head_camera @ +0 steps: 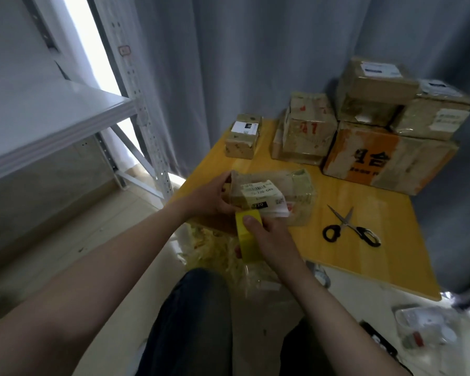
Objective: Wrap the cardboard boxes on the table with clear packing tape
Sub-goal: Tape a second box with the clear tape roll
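A small cardboard box [274, 185] with a white shipping label lies at the near left corner of the yellow table [337, 251]. My left hand [209, 199] grips its left end, fingers curled under the edge. My right hand [269, 234] holds a yellowish roll of packing tape [246, 234] against the box's near side, thumb on top of the roll. Film-like tape shines over the box's right part.
Black-handled scissors [350, 226] lie open to the right of the box. Several taped cardboard boxes [385, 156] are stacked at the table's far right, a small one [243, 137] at far left. Metal shelving [65, 118] stands to the left. Tape scraps [217, 253] pile below the table edge.
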The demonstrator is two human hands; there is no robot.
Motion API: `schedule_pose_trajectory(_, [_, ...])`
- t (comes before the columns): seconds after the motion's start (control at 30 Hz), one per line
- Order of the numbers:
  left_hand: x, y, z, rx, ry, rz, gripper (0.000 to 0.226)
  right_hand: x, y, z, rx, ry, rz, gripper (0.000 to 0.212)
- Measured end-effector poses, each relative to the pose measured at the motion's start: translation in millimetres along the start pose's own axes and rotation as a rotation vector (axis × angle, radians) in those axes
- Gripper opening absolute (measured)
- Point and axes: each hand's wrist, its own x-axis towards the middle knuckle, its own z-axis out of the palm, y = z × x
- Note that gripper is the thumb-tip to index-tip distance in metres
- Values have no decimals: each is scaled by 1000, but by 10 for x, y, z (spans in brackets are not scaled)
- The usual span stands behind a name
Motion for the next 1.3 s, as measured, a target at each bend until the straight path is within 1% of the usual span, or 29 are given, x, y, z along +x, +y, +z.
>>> schedule_pose_trajectory(0.07, [38,58,-69,45,-70,-16,87,26,2,25,3,30,16,28])
schedule_pose_trajectory(0.13, [74,144,-180,35,-204,-81,92,43,34,40,17,65,19,43])
schedule_pose_trajectory(0.17, [83,192,-249,-17,-289,-120,94,47,47,43,23,80,28,49])
schedule_pose_trajectory(0.2, [84,232,-310,-101,-351,-173,96,47,46,49,29,93,39,50])
schedule_pose_trajectory(0.23, [76,276,-344,-194,-363,-232,96,33,20,53,49,100,51,46])
schedule_pose_trajectory(0.27, [68,326,-347,-268,-329,-275,95,30,-4,58,83,102,64,40])
schedule_pose_trajectory(0.3, [65,371,-316,-300,-254,-295,94,30,-29,58,123,97,77,35])
schedule_pose_trajectory(0.37, [68,451,-132,-280,-82,-286,91,40,-50,49,161,85,98,30])
schedule_pose_trajectory(0.47, [172,432,86,-338,144,-269,66,38,-67,66,193,91,108,26])
schedule_pose_trajectory(0.57, [298,406,98,-448,251,-292,43,29,-68,115,192,107,110,27])
schedule_pose_trajectory(0.63, [376,372,105,-481,318,-287,27,16,-65,154,172,114,97,29])
schedule_pose_trajectory(0.67, [416,356,114,-503,334,-289,23,15,-57,167,169,123,90,29])
schedule_pose_trajectory(0.77, [536,349,132,-571,339,-323,24,-6,-58,191,151,144,79,32])
schedule_pose_trajectory(0.9, [619,328,138,-525,365,-333,20,-63,-23,173,94,143,68,36])
schedule_pose_trajectory(1.0, [625,307,144,-522,373,-310,17,-59,-1,101,30,195,47,42])
schedule_pose_trajectory(1.07, [634,323,153,-506,388,-318,18,-43,64,71,-13,179,79,45])
schedule_pose_trajectory(1.1, [634,337,152,-502,389,-331,18,-55,114,61,-36,156,120,50])
schedule_pose_trajectory(1.17, [642,350,150,-505,373,-353,18,-84,222,65,-26,135,193,66])
schedule_pose_trajectory(1.23, [645,318,157,-500,375,-361,20,-106,235,96,25,136,205,75])
schedule_pose_trajectory(1.3, [630,293,178,-396,442,-332,24,-96,240,129,67,135,210,86])
